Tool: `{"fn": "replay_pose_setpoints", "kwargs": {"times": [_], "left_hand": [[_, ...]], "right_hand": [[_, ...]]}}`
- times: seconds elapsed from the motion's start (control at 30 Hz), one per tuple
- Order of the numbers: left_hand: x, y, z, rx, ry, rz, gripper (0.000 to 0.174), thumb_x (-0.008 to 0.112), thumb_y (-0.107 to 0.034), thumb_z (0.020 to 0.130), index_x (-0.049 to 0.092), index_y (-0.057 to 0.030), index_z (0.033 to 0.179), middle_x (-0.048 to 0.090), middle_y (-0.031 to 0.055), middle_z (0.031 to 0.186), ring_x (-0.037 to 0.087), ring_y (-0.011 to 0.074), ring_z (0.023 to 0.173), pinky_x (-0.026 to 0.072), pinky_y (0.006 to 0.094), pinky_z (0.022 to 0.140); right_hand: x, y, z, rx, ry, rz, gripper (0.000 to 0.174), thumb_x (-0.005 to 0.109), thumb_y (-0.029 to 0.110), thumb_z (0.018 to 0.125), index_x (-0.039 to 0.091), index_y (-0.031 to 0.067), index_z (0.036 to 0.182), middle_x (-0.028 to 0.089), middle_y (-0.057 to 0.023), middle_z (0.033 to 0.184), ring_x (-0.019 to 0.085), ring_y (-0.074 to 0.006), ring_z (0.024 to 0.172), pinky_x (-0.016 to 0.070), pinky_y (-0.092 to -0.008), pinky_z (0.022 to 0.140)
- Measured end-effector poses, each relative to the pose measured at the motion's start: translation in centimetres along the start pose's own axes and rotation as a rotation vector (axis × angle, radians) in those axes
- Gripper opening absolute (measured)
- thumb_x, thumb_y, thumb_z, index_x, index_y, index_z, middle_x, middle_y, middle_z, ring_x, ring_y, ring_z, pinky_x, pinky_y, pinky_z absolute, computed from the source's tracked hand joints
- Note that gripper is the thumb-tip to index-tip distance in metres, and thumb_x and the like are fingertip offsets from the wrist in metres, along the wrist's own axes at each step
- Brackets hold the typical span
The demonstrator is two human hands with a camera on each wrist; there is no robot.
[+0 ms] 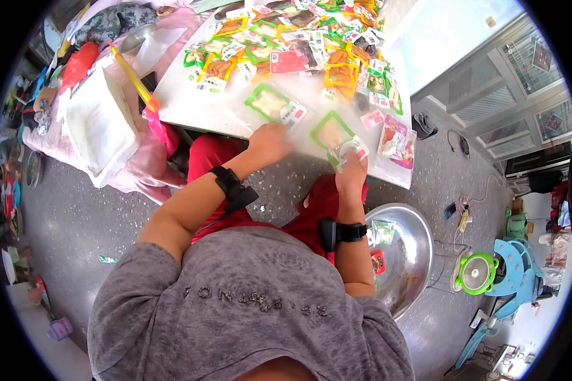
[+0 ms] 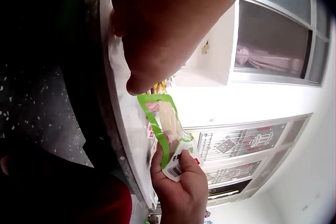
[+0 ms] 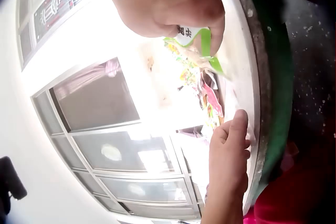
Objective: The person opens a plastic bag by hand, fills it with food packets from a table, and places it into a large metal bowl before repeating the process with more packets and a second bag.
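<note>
My right hand (image 1: 351,174) pinches a clear, green-edged snack packet (image 1: 334,134) by its white, printed end, above the table's front edge. Pale food shows through its window. In the left wrist view, the thumb of that hand presses on the packet's label (image 2: 174,169). My left hand (image 1: 271,147), slightly blurred, is at the table edge with nothing visible in it. The right wrist view shows that left hand (image 3: 229,148) with its thumb extended and its fingers loosely bent. Just beyond it on the table lies another green-edged packet (image 1: 268,101).
Several yellow- and green-edged packets (image 1: 219,66) cover the far part of the white table (image 1: 190,101). Pink packets (image 1: 394,138) lie at its right corner. A metal basin (image 1: 413,254) with a few packets stands on the floor at right. A white foam box (image 1: 102,127) is at left.
</note>
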State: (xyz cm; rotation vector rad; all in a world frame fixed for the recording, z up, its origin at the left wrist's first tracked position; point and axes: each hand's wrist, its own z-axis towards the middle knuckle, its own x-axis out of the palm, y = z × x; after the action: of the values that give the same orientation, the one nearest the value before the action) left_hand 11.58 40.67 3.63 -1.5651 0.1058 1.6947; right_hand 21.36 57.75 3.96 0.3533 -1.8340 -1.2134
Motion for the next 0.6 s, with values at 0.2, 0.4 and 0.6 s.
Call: {"fn": "replay_pose_setpoints", "kwargs": {"times": [0.2, 0.4, 0.6], "left_hand": [[1.6, -0.1, 1.1, -0.077, 0.097, 0.010, 0.021, 0.046, -0.022, 0.072, 0.051, -0.0026, 0.077, 0.051, 0.0166, 0.078, 0.051, 0.0339, 0.073, 0.0419, 0.0411, 0.065], [1.5, 0.5, 1.8, -0.101, 0.051, -0.259, 0.017, 0.043, -0.016, 0.073, 0.049, -0.0003, 0.072, 0.052, 0.0189, 0.074, 0.050, 0.0350, 0.071, 0.0400, 0.0412, 0.062], [1.7, 0.9, 1.9, -0.112, 0.007, -0.382, 0.017, 0.042, -0.014, 0.073, 0.049, 0.0007, 0.071, 0.052, 0.0212, 0.074, 0.050, 0.0370, 0.072, 0.0390, 0.0419, 0.064]], "right_hand": [[-1.8, -0.5, 0.1, 0.191, 0.012, 0.179, 0.023, 0.040, 0.007, 0.081, 0.043, 0.0087, 0.104, 0.054, -0.0069, 0.090, 0.054, -0.0209, 0.078, 0.0457, -0.0390, 0.065], [-0.4, -2.0, 0.1, 0.308, 0.007, 0.315, 0.023, 0.041, 0.008, 0.081, 0.043, 0.0100, 0.103, 0.053, -0.0076, 0.093, 0.053, -0.0228, 0.081, 0.0449, -0.0418, 0.068], [0.4, -2.5, 0.8, 0.364, -0.094, 0.301, 0.024, 0.040, 0.007, 0.081, 0.041, 0.0105, 0.105, 0.052, -0.0078, 0.094, 0.052, -0.0240, 0.084, 0.0440, -0.0451, 0.071]]}}
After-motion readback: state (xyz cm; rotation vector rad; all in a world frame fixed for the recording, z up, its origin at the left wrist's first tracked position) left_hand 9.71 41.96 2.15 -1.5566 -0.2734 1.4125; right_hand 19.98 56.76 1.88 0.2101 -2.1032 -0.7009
